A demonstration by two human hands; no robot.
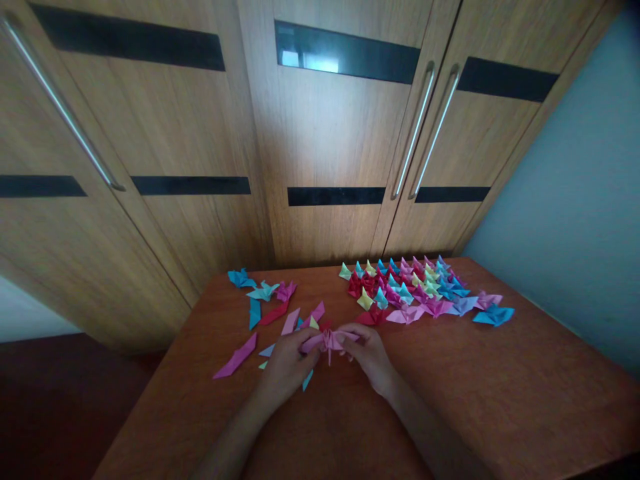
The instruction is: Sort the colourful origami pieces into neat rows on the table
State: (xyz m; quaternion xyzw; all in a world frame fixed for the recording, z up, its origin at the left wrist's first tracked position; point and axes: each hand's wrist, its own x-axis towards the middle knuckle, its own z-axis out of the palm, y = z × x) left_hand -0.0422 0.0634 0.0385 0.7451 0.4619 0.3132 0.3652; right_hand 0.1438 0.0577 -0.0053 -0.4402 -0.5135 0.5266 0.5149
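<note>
Between my hands a pink origami crane (329, 341) is held above the table, its wings spread to both sides and a narrow point hanging down in the middle. My left hand (289, 363) pinches the left wing, and my right hand (369, 357) grips the right one. Just behind and left of my left hand lie folded paper pieces, among them a pink strip (291, 321) and a light blue one (307, 380) partly under the hand. Farther left a magenta folded strip (236, 357) rests alone.
Rows of colourful folded cranes (400, 290) fill the back right of the wooden table (450, 400). At the back left sit a blue crane (241, 278), a light teal one (263, 291) and a pink one (285, 291). A wooden wardrobe (330, 133) stands behind the table.
</note>
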